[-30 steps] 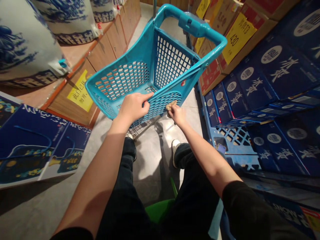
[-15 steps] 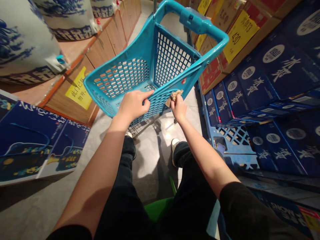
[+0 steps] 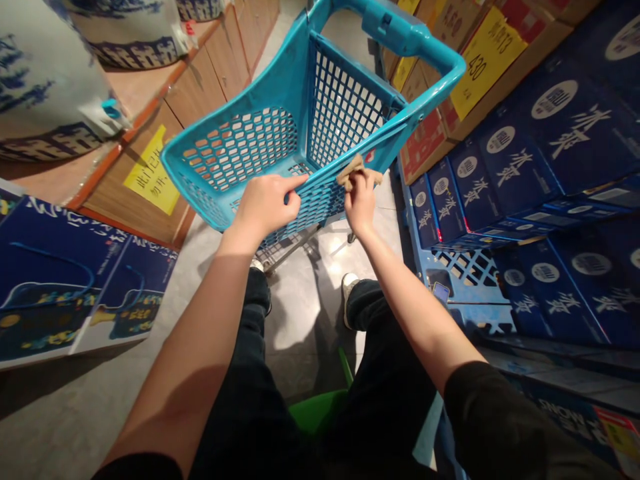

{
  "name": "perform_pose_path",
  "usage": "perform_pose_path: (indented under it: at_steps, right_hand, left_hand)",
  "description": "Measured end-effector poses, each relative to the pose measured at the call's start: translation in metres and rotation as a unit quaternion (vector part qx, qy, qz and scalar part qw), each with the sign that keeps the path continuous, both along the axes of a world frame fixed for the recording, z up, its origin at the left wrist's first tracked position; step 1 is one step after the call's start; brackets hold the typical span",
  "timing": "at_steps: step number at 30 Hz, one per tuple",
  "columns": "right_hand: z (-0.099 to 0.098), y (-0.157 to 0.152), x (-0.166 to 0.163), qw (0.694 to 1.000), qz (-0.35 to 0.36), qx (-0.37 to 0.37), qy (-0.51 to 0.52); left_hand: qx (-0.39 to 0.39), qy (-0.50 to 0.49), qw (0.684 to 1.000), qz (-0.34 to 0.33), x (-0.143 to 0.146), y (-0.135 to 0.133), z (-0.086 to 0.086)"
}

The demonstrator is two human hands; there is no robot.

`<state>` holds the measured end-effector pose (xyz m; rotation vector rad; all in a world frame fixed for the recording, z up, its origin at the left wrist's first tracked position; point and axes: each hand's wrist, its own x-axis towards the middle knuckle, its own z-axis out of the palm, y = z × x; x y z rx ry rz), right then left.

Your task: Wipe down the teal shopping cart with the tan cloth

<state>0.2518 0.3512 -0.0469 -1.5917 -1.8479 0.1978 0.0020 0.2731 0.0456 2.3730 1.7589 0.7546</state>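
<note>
A turquoise plastic shopping cart stands in front of me, tilted in view, its basket made of perforated panels. My left hand is closed over the near side's top rim, with the index finger stretched along it. Its other fingertips are hidden behind the hand. In my right hand is a crumpled tan cloth, pinched and pressed to the outside of the same side, just under the rim. A small red mark shows on the cart panel beside the cloth.
Blue-and-white ceramic jars stand on a wooden cabinet at left, above dark blue boxes. Blue cartons are stacked on the right, near a blue pallet with a phone. Something green is beneath me.
My right hand and the cloth have moved slightly up and right along the cart's side, and the cloth has changed shape. My left hand keeps its place on the rim.
</note>
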Motion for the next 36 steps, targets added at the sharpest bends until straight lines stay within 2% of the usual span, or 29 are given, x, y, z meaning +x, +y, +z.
perform_pose_path:
  at_steps: [4,6,8,11,14,17,19,23,26,28,30,33,36]
  right_hand:
    - [-0.032,-0.031,-0.017,0.991,0.041,-0.108,-0.071]
    - [-0.038,-0.04,-0.016,0.983,0.064,-0.14,-0.096]
    - [-0.035,-0.041,-0.01,0.979,0.084,-0.15,-0.105]
    - [-0.021,-0.029,0.001,0.99,0.077,-0.099,-0.067]
    - [-0.003,-0.01,0.004,1.0,0.023,0.018,0.004]
    - [0.0,-0.002,-0.005,0.995,0.013,0.09,0.028]
    - [-0.013,-0.007,-0.015,0.996,0.034,0.071,0.037]
    - [-0.052,-0.03,-0.032,0.994,0.079,-0.016,0.079]
    - [-0.064,-0.037,-0.032,0.99,0.103,-0.036,0.088]
    - [-0.055,-0.032,-0.027,0.989,0.122,-0.041,0.078]
    - [-0.036,-0.022,-0.02,0.989,0.127,-0.034,0.069]
    - [-0.005,-0.004,-0.013,0.99,0.112,0.033,0.084]
    - [0.002,-0.002,-0.016,0.986,0.112,0.095,0.082]
  left_hand:
    - [-0.013,-0.005,1.0,-0.003,0.001,0.0,0.002]
    - [-0.011,-0.003,1.0,-0.002,0.002,0.0,0.003]
    - [-0.01,0.0,1.0,0.0,0.002,0.0,0.004]
    - [-0.014,-0.001,1.0,-0.001,0.003,0.0,0.004]
    - [-0.016,-0.007,1.0,-0.006,0.003,0.0,0.003]
    - [-0.007,0.0,1.0,-0.01,0.003,-0.001,0.002]
    - [0.005,0.003,1.0,-0.011,0.002,0.0,0.0]
    - [0.01,0.006,1.0,-0.01,0.002,0.002,-0.002]
    - [0.012,0.002,1.0,-0.011,0.002,0.003,-0.003]
    - [0.013,-0.007,1.0,-0.012,0.001,0.004,-0.003]
    - [0.012,-0.016,1.0,-0.012,0.001,0.003,-0.003]
    - [0.006,-0.016,1.0,-0.016,0.001,0.002,-0.002]
    - [-0.003,-0.014,1.0,-0.017,0.002,0.001,-0.002]
